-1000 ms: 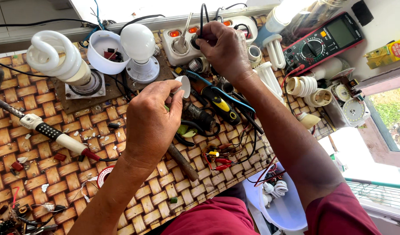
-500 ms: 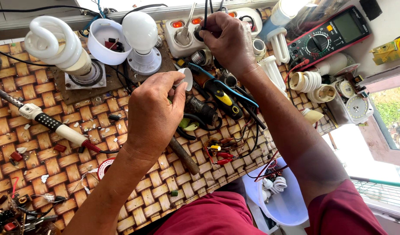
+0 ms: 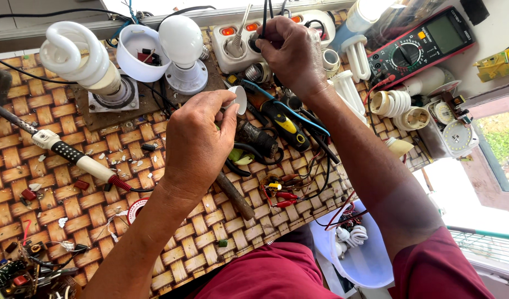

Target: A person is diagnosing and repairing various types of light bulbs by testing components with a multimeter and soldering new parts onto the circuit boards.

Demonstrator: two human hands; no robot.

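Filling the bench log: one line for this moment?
left hand: holds small white cap | right hand: on black plug at power strip

small white bulb base (image 3: 239,99) pinched upright, black plug (image 3: 264,34) — in power strip (image 3: 232,47)

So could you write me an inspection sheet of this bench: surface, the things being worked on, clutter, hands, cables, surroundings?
Surface: woven brown-and-tan mat, strewn with small scraps.
Job's things: small white cap piece pinched in the left hand; black plug gripped at the white power strip, whose switches glow orange.
Clutter: spiral lamp, globe bulb, white cup, soldering iron, multimeter, loose lamp parts, red clips.
Hands: left hand over the mat; right hand at the strip.
Cables: black and blue leads tangled under the right forearm.
Surroundings: window at right; pale tub of spiral lamps below the bench.
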